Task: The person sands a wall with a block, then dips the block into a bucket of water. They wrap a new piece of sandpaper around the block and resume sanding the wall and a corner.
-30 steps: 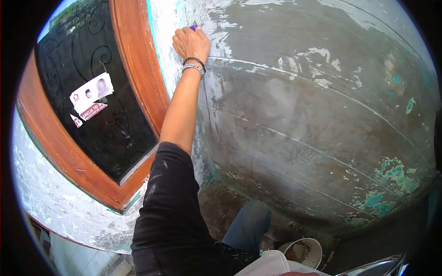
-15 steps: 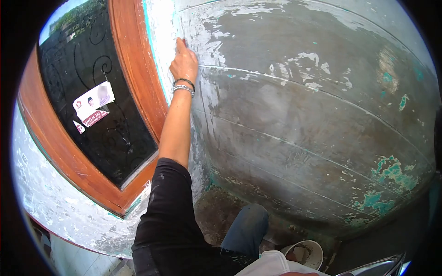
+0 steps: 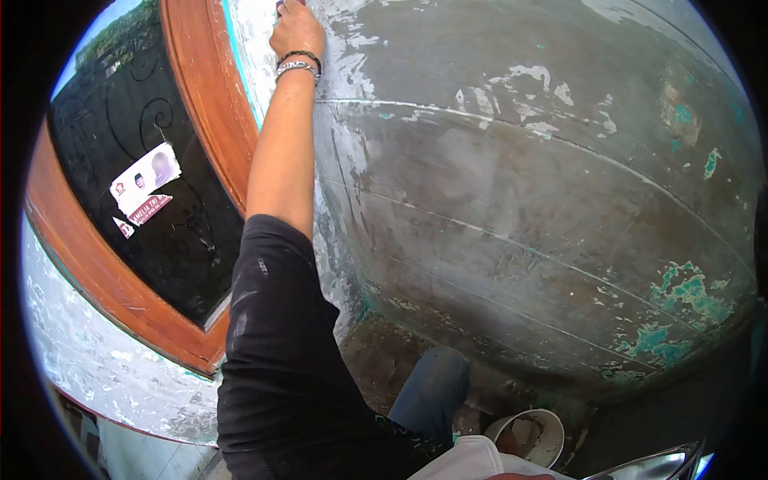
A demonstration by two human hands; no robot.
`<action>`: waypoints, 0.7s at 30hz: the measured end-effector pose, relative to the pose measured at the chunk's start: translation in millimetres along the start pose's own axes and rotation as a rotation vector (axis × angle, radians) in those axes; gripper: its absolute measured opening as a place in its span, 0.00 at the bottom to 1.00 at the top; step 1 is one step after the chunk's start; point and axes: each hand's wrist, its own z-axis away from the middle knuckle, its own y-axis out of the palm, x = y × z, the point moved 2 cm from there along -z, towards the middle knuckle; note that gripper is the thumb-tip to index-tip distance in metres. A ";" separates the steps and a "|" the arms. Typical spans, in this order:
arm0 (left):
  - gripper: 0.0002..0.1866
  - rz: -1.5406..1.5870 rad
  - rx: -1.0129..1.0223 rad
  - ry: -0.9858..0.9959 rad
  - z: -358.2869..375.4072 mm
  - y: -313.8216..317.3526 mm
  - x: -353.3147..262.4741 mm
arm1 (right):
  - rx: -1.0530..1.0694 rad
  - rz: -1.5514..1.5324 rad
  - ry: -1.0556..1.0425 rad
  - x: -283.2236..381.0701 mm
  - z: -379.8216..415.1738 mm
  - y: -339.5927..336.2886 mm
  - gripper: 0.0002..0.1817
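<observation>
My left hand point(image 3: 298, 32) is at the top of the view, against the pale, scraped strip of wall beside the window frame. Its fingers are curled closed around a small dark and reddish thing, mostly hidden by the hand and cut off by the view's upper edge. Two bracelets point(image 3: 298, 66) circle the wrist, and a black sleeve point(image 3: 276, 320) covers the upper arm. Right of the hand spreads the grey wall point(image 3: 480, 192), with white patches and flaking turquoise paint. My right hand is out of view.
A wooden window frame point(image 3: 200, 88) with dark glass stands at left, a torn sticker point(image 3: 146, 184) on the pane. Low down, a white bucket point(image 3: 558, 436) holds something brownish near my jeans-clad knee point(image 3: 436, 392). A pale surface point(image 3: 472, 458) fills the bottom edge.
My left hand has moved up and slightly left along the wall strip, reaching the top edge. The finger that pointed upward now looks curled. The view has shifted a little.
</observation>
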 end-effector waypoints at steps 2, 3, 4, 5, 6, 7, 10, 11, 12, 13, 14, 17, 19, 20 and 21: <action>0.09 -0.084 0.085 0.013 4.8 1.5 6.4 | 0.005 -0.007 -0.003 -1.8 2.2 4.0 0.15; 0.09 -0.100 0.095 0.016 12.1 1.0 11.9 | 0.008 -0.010 -0.004 -1.9 2.2 5.4 0.15; 0.11 -0.152 0.132 0.034 21.8 1.2 17.8 | 0.010 -0.010 -0.004 -2.9 2.7 5.7 0.15; 0.13 -0.201 0.169 0.051 33.3 1.2 22.5 | 0.011 -0.008 -0.009 -3.3 2.1 5.7 0.15; 0.13 -0.125 0.127 0.035 51.4 4.6 29.5 | 0.014 -0.012 -0.012 -3.4 3.2 5.5 0.15; 0.13 -0.135 0.134 0.033 67.0 0.5 29.8 | 0.016 -0.012 -0.012 -4.3 3.7 6.2 0.15; 0.11 -0.121 0.251 -0.042 116.0 -8.7 28.9 | 0.014 -0.011 -0.014 -6.2 5.8 5.5 0.15; 0.11 -0.093 0.261 -0.088 133.9 -11.7 30.5 | 0.010 -0.012 -0.018 -6.5 5.9 4.7 0.15; 0.12 -0.062 0.262 -0.131 148.8 -12.6 32.7 | 0.009 -0.010 -0.018 -6.3 6.6 3.7 0.15; 0.14 -0.024 0.232 -0.129 166.8 -11.3 37.2 | 0.011 -0.006 -0.022 -7.0 7.3 3.4 0.15; 0.16 0.014 0.199 -0.123 183.4 -10.5 41.2 | 0.008 0.004 -0.023 -6.7 6.3 3.9 0.15; 0.21 0.013 0.359 -0.259 241.9 -19.8 51.7 | 0.005 0.024 -0.030 -9.9 9.0 5.9 0.15; 0.22 0.062 0.309 -0.227 286.6 -14.5 69.8 | -0.001 0.051 -0.046 -12.9 13.8 8.4 0.15; 0.22 0.062 0.328 -0.232 303.1 -17.0 76.1 | -0.002 0.065 -0.058 -14.8 16.7 9.7 0.15; 0.21 0.067 0.342 -0.238 306.3 -24.1 73.7 | -0.006 0.087 -0.072 -17.7 18.2 10.2 0.15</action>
